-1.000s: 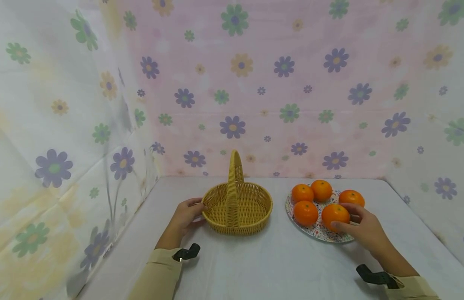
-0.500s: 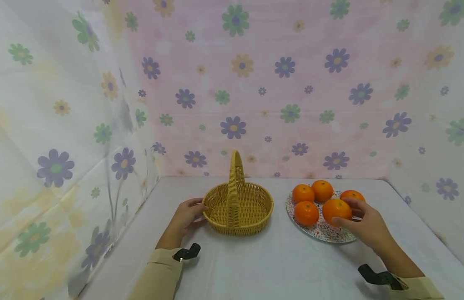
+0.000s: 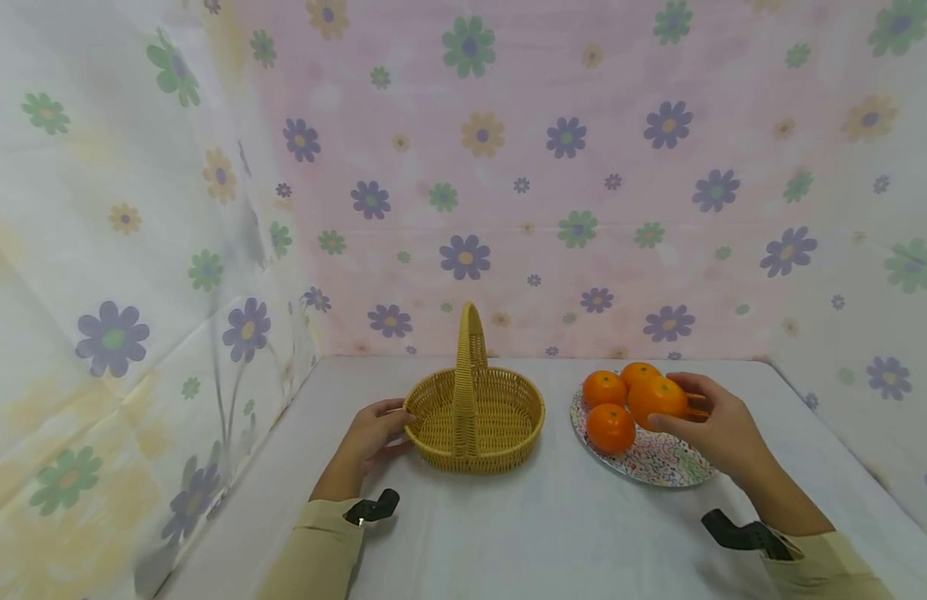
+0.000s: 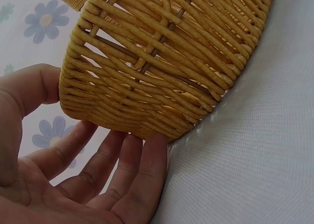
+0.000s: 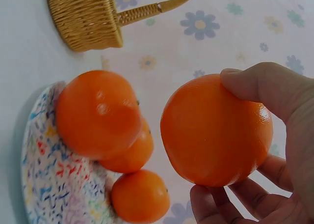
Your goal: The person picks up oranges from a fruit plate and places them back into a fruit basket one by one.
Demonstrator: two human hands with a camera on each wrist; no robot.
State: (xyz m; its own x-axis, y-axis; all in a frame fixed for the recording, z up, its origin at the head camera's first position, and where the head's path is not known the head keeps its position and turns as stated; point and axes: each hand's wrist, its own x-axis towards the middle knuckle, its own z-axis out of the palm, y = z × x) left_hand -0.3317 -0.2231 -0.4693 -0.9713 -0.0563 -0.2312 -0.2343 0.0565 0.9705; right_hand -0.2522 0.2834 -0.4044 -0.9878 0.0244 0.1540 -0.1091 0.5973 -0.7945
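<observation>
Though only half-curled, left hand round basket edge, right hand round an orange

"What stands behind the white-covered table?"
"A pink cloth printed with purple, green and yellow flowers."
"And beside the table?"
"Creased whitish flowered cloth left of it, another pale flowered cloth right of it. The light's soft."

The left sleeve is plain beige cloth, lightly creased; the right sleeve matches it. A black, elbow-bent fitting juts from the left cuff, a similar black piece from the right.
</observation>
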